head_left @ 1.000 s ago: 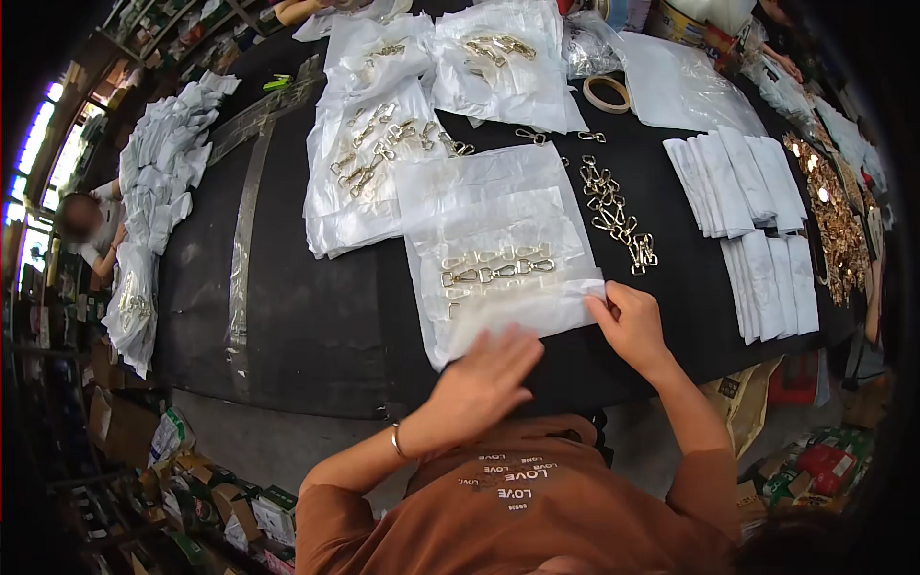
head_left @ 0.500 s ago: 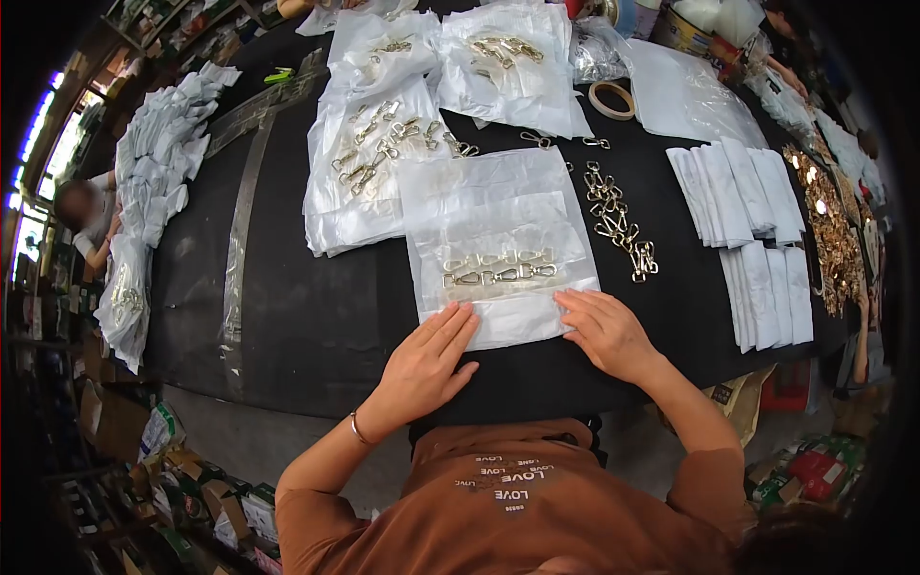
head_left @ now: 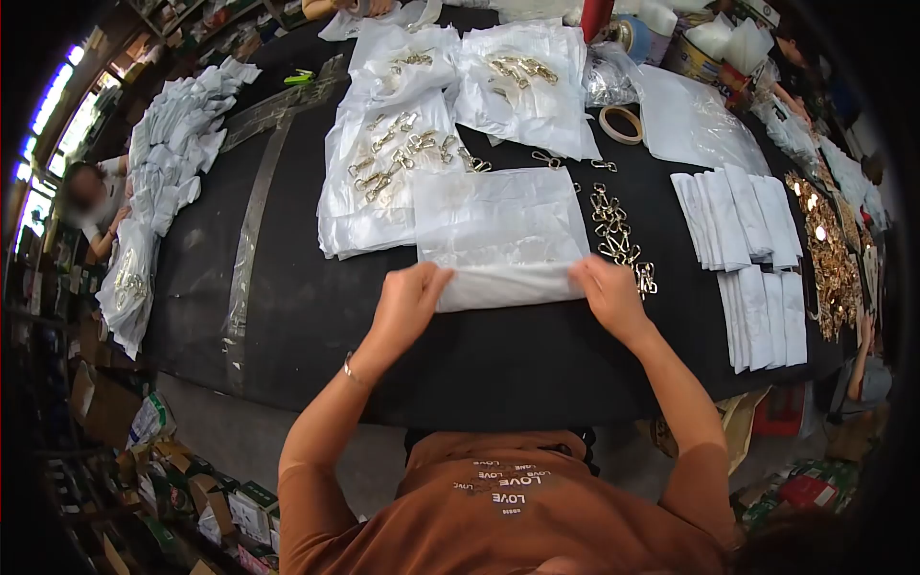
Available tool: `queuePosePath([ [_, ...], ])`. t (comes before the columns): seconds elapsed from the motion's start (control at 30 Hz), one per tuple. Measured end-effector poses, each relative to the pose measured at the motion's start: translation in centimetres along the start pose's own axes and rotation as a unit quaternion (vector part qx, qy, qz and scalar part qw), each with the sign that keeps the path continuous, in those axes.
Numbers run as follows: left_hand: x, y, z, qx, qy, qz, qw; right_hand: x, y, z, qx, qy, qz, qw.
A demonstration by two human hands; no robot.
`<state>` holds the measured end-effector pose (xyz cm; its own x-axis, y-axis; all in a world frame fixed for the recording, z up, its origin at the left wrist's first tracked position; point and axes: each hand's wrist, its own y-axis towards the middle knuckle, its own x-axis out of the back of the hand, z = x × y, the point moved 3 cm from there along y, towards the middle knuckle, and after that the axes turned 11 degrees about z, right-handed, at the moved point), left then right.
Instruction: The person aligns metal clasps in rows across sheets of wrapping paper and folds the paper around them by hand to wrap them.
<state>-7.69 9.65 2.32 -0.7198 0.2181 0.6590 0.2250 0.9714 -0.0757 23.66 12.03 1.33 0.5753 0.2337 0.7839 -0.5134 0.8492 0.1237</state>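
A white plastic bag [head_left: 503, 216] lies in front of me, its near part folded over in a band. My left hand [head_left: 414, 290] pinches the left end of this fold, and my right hand [head_left: 610, 292] pinches the right end. The row of snap hooks that lay on the bag is covered by the folded part. Loose metal snap hooks [head_left: 613, 225] lie in a column just right of the bag. Behind it on the left, more snap hooks [head_left: 393, 153] rest on a stack of white bags [head_left: 359, 225].
Folded white packets [head_left: 762, 316] lie at right beside gold-coloured metal pieces [head_left: 824, 249]. A tape roll [head_left: 621, 125] sits at back right. Filled white bags [head_left: 163, 163] line the left edge of the black table [head_left: 316, 355]. Other people are at both sides.
My hands have gone from lying flat on the bag's near edge to pinching its sides. The near part has been folded away from me over the snap hooks.
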Motion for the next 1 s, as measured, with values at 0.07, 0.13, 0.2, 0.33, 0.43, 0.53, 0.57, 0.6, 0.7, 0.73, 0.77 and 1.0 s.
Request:
queuePosePath([
  [0.07,0.2,1.1,0.6,0.012,0.034,-0.027,0.999,0.1,1.5,-0.4,-0.100,0.064,0.008,0.993],
  [0.13,-0.1,1.2,0.5,-0.016,0.128,-0.011,0.992,-0.3,1.9,-0.9,-0.112,0.054,0.022,0.992],
  [0.2,-0.8,0.9,0.6,-0.042,0.216,0.005,0.975,-0.5,2.0,-1.5,-0.124,0.042,0.040,0.991],
  [0.33,0.1,-3.5,-3.4,-0.010,0.221,0.110,0.969,1.0,-1.7,1.0,-0.163,0.015,0.046,0.985],
  [0.43,-1.5,-3.7,-5.2,-0.183,0.239,0.083,0.950,2.1,-3.3,1.1,-0.218,0.048,0.071,0.972],
  [0.53,-5.3,-1.9,-7.2,-0.390,0.215,0.104,0.889,3.0,-4.5,0.2,-0.331,0.171,0.114,0.921],
  [0.57,-5.6,-1.5,-7.0,-0.393,0.214,0.101,0.889,3.2,-4.6,0.2,-0.331,0.168,0.112,0.922],
  [0.6,-6.0,-1.1,-6.8,-0.399,0.212,0.106,0.885,3.1,-5.0,0.3,-0.325,0.202,0.112,0.917],
  [0.7,-7.1,-0.2,-6.4,-0.418,0.212,0.131,0.874,1.9,-6.8,0.7,-0.308,0.311,0.108,0.893],
  [0.73,-7.2,0.3,-6.5,-0.418,0.212,0.133,0.873,1.8,-6.9,1.4,-0.236,0.259,0.064,0.935],
  [0.77,-7.2,1.4,-6.3,-0.357,0.152,0.188,0.902,1.5,-6.4,2.2,-0.159,0.203,0.017,0.966],
  [1.0,-6.5,9.4,-2.5,-0.002,-0.352,0.201,0.914,-3.5,-3.1,4.1,0.144,0.025,0.057,0.988],
])
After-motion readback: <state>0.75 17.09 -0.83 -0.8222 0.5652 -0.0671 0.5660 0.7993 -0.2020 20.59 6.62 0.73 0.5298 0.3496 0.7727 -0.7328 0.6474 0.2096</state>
